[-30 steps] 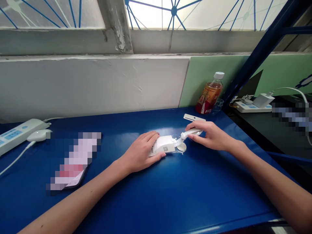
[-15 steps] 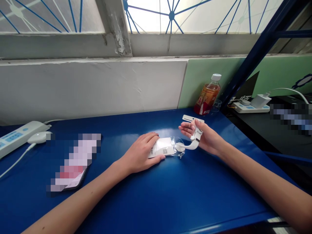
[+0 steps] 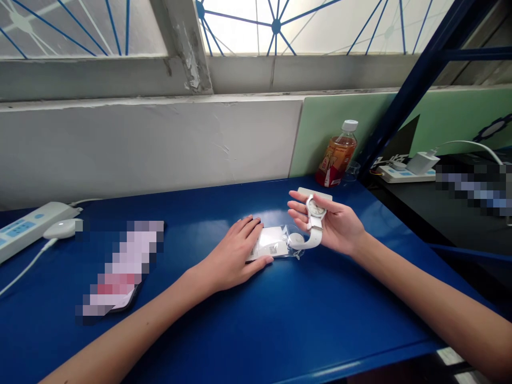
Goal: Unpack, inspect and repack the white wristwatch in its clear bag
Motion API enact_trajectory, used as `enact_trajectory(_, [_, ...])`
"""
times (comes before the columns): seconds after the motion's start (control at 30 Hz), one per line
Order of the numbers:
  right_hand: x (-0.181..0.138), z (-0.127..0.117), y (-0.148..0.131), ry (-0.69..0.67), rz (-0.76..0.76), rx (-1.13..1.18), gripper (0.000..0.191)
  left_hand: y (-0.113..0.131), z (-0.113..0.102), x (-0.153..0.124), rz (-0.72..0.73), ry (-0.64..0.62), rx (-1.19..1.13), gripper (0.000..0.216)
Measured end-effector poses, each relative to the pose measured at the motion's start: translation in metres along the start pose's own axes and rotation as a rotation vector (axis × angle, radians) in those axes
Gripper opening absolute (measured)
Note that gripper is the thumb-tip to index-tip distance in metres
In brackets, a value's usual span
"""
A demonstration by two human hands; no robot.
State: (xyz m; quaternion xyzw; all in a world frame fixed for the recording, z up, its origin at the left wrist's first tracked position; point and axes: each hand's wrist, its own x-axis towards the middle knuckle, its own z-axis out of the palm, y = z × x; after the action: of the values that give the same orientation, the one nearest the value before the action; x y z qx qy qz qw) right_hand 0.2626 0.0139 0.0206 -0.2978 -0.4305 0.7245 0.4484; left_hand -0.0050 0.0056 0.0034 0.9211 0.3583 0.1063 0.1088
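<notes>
My right hand (image 3: 340,226) is palm up above the table, fingers stretched, and holds a white wristwatch (image 3: 316,209). The watch's round dial lies face up on the fingers, and its white strap (image 3: 314,239) hangs down and curves left onto a clear plastic bag (image 3: 285,246). Inside the bag is a white card with a small printed code. My left hand (image 3: 234,248) spans the bag's left end with fingers and thumb, holding it against the table and hiding that end. A flat pale strip (image 3: 306,192) shows behind my right fingers.
A drink bottle (image 3: 338,154) with a white cap stands at the back right of the blue table (image 3: 240,325). A phone (image 3: 124,301), partly pixelated, lies left of my left arm. A white power strip (image 3: 32,226) and charging cable occupy the far left.
My right hand has turned further palm up, so the watch dial now faces me. My left hand keeps its place on the bag. The view has shifted slightly.
</notes>
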Motion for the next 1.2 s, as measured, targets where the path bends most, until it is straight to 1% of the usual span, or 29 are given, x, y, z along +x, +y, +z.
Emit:
enact_trajectory(0.1, [-0.003,0.011,-0.005,0.019,0.107,0.255,0.04,0.004,-0.002,0.0,-0.028,-0.063,0.021,0.073])
enact_trajectory(0.2, [-0.001,0.022,-0.011,0.013,0.18,0.391,0.041,0.008,-0.005,0.0,-0.054,-0.085,0.016,0.078])
enact_trajectory(0.23, [0.0,0.026,-0.013,0.002,0.195,0.409,0.042,0.009,-0.006,0.0,-0.067,-0.07,0.007,0.08])
enact_trajectory(0.3, [0.004,0.036,-0.019,-0.034,0.204,0.422,0.044,0.013,-0.009,0.0,-0.076,0.001,-0.032,0.081])
enact_trajectory(0.37, [0.01,0.047,-0.025,-0.064,0.183,0.432,0.044,0.02,-0.013,0.001,-0.007,0.103,-0.125,0.071])
enact_trajectory(0.4, [0.014,0.052,-0.027,-0.078,0.175,0.434,0.044,0.025,-0.016,0.001,0.042,0.152,-0.21,0.063])
enact_trajectory(0.43, [0.018,0.057,-0.029,-0.097,0.164,0.436,0.045,0.03,-0.019,0.002,0.09,0.162,-0.313,0.055])
enact_trajectory(0.5, [0.027,0.066,-0.031,-0.129,0.151,0.431,0.046,0.04,-0.025,0.003,0.097,0.165,-0.553,0.04])
enact_trajectory(0.57, [0.035,0.073,-0.031,-0.133,0.137,0.402,0.047,0.049,-0.028,0.006,0.034,0.139,-0.802,0.03])
enact_trajectory(0.63, [0.043,0.077,-0.028,-0.14,0.128,0.35,0.045,0.055,-0.027,0.009,-0.071,0.104,-1.081,0.029])
enact_trajectory(0.7, [0.049,0.077,-0.023,-0.154,0.127,0.307,0.044,0.057,-0.023,0.012,-0.171,0.035,-1.39,0.03])
enact_trajectory(0.77, [0.053,0.074,-0.019,-0.178,0.132,0.276,0.044,0.056,-0.018,0.014,-0.256,-0.035,-1.601,0.034])
enact_trajectory(0.83, [0.055,0.069,-0.014,-0.207,0.143,0.255,0.044,0.054,-0.014,0.016,-0.305,-0.066,-1.725,0.035])
enact_trajectory(0.9, [0.055,0.063,-0.011,-0.221,0.166,0.251,0.046,0.054,-0.012,0.017,-0.335,-0.053,-1.779,0.034])
enact_trajectory(1.03, [0.051,0.054,-0.007,-0.211,0.177,0.326,0.059,0.053,-0.011,0.02,-0.367,0.025,-1.757,0.031])
enact_trajectory(1.13, [0.05,0.053,-0.003,-0.173,0.159,0.359,0.057,0.051,-0.011,0.021,-0.36,0.083,-1.74,0.028])
enact_trajectory(1.2, [0.051,0.054,0.0,-0.135,0.147,0.354,0.057,0.05,-0.01,0.022,-0.376,0.087,-1.754,0.027])
